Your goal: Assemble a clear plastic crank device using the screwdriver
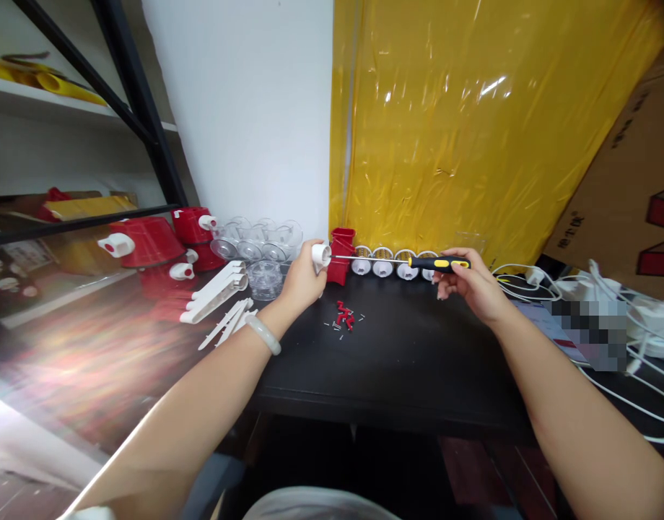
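I hold a small white cap-like part (321, 254) up off the bench (397, 361) in my left hand (302, 282), my fingers closed around it, its open end turned to the right. In my right hand (470, 285) I hold a screwdriver (413, 261) level, my fingers wrapped around its black and yellow handle, the thin shaft reaching left so that its tip meets the white part. Whether a screw sits on the tip I cannot tell; it is too small to see.

Judging by how things lie, I am partway through a run of these. A little heap of red pieces and loose screws (343, 318) lies on the bench just below my hands, so fasteners are left to use. A red housing (340, 256) stands just behind the white part, a row of white drums (389, 263) runs along the back edge under the yellow plastic sheet (473, 123), and clear cups (259, 245), white strips (216, 289) and more red parts (148, 242) wait at the left. I judge most of the assembly is yet to be done.

Both my forearms reach forward from the lower corners and converge over the bench, wrists slightly raised, the left with a pale bangle (264, 334) on it. White cables (581, 289) lie well to the right, apart from my work.
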`<state>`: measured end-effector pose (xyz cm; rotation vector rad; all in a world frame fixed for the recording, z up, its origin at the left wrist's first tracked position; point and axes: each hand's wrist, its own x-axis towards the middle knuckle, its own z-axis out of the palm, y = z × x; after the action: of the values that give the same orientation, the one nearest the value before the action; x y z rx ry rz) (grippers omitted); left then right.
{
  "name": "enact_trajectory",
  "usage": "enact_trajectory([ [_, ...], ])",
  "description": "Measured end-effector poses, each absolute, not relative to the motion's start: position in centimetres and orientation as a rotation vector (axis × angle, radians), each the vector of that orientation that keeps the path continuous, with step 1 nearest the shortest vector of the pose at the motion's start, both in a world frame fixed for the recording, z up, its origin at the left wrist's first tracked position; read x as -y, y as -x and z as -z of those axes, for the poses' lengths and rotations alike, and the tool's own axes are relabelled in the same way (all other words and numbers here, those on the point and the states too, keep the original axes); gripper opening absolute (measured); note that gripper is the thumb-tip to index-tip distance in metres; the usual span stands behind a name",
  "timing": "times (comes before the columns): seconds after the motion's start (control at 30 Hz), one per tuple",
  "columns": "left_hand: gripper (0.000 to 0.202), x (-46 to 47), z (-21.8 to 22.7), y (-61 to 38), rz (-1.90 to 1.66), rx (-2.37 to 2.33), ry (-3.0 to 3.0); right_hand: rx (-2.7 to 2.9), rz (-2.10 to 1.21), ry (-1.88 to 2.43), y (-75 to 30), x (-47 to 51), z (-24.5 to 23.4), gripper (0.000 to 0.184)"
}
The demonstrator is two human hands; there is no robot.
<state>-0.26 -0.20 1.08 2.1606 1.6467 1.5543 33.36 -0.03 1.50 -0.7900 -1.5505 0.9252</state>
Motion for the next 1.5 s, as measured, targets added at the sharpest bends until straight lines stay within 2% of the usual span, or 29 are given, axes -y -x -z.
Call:
enact_trajectory([
  [0.27, 0.051, 0.35, -1.22, 0.19, -1.548, -1.65, -2.162, 1.573, -0.868, 0.796, -33.25, 0.1, -1.57, 0.034],
  [0.77, 0.053, 0.43, -1.18, 0.14, -1.534, -1.656, -2.175, 1.61, -0.635, 0.899, -33.41, -0.47, -1.07, 0.041],
  [1.1, 0.052, 0.4, -1.15, 0.12, -1.552, -1.639, -2.185, 1.548, -0.881, 0.783, -33.42, -0.03, -1.35, 0.042],
  [1.27, 0.052, 0.32, -1.1, 0.22, -1.551, -1.644, -2.184, 1.536, -0.896, 0.761, -33.4, 0.11, -1.37, 0.046],
  [1.5, 0.052, 0.2, -1.07, 0.19, -1.561, -1.634, -2.169, 1.544, -0.87, 0.771, -33.25, -0.08, -1.21, 0.042],
])
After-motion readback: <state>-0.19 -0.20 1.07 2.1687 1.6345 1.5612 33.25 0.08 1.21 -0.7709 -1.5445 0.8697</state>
